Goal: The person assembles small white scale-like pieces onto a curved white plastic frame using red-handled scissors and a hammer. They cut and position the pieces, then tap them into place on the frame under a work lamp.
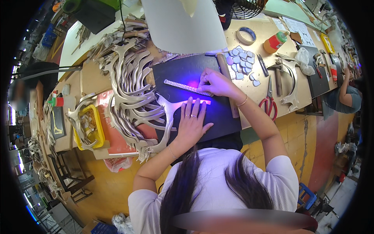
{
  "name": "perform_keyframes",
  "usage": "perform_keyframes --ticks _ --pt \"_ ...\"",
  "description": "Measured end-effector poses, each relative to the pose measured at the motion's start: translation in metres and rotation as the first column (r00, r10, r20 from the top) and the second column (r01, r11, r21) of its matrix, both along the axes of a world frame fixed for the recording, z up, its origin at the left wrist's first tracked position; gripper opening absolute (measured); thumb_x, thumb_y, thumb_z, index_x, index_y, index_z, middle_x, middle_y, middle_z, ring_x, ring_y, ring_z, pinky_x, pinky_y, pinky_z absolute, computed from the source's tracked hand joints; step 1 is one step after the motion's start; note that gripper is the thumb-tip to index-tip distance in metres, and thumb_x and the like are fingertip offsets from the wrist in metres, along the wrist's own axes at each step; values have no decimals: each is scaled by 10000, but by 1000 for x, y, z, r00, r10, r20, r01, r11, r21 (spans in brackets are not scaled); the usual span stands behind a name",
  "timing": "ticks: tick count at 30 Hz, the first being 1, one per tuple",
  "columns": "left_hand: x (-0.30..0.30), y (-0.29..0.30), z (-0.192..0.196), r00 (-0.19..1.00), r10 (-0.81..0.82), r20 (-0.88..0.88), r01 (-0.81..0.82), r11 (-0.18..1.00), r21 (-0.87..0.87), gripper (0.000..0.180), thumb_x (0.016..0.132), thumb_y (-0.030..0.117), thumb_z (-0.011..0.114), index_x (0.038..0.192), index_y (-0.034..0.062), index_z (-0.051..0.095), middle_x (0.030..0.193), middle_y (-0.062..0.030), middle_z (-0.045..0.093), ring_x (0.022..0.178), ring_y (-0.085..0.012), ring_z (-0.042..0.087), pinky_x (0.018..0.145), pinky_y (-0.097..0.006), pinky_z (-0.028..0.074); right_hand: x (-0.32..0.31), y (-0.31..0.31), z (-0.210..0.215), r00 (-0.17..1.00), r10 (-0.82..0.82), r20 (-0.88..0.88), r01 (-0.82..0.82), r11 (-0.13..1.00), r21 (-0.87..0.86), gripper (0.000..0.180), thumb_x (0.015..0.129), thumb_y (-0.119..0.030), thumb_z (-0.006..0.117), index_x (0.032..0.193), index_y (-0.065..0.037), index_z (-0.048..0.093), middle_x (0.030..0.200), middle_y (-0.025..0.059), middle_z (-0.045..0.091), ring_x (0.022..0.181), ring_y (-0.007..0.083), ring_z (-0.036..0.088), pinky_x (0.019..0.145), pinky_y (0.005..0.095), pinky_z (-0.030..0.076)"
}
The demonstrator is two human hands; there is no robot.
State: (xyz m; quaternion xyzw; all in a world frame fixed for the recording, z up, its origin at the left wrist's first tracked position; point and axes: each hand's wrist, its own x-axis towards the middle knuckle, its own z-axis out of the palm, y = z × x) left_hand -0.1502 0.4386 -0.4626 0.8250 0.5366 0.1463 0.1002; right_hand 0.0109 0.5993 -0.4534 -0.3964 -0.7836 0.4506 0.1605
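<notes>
My left hand (192,121) lies flat, fingers together, on a silvery metal piece (171,107) that rests on a black mat (187,74); purple light glows at its fingertips. My right hand (214,83) pinches the near end of a narrow strip covered with small pale tiles (181,85), which lies across the mat. Beside the right hand a heap of small pale tile pieces (242,62) sits on the wooden table (286,113).
A stack of curved silvery metal frames (132,93) lies left of the mat. Red-handled scissors (269,103), a hammer (277,76), a roll of tape (246,35) and an orange bottle (274,42) are on the right. A yellow tray (90,126) sits left. Another person (346,95) works far right.
</notes>
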Motion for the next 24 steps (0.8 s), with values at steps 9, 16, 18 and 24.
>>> perform_keyframes --ticks 9,16,18,24 --pt "0 -1 -3 1000 -4 -4 4 999 53 775 831 493 689 1399 20 459 1417 -196 348 1368 -427 259 1143 -581 228 -12 -16 11 958 -13 287 -24 992 125 211 774 -351 764 862 -160 768 1054 19 557 1087 247 464 922 426 314" --pt "-2 -1 -7 997 -24 -71 27 999 38 787 844 525 659 1410 19 453 1501 -181 305 1421 -398 210 1155 -577 196 -16 -21 15 947 -30 319 -19 988 151 207 756 -339 774 833 -147 768 1030 15 550 1055 228 464 886 404 319" --pt "-2 -1 -7 997 -21 -68 22 999 26 792 844 525 659 1415 18 450 1521 -177 289 1438 -397 190 1156 -576 192 -16 -23 14 949 -43 312 -14 984 177 217 749 -334 780 828 -133 767 1030 15 551 1053 227 464 883 405 320" --pt "-2 0 -4 997 -30 -77 33 999 35 803 838 527 663 1415 10 450 1512 -189 315 1442 -392 220 1153 -573 196 -14 -27 10 958 -68 277 5 975 224 227 728 -317 794 815 -111 755 1034 30 552 1057 225 470 884 400 319"
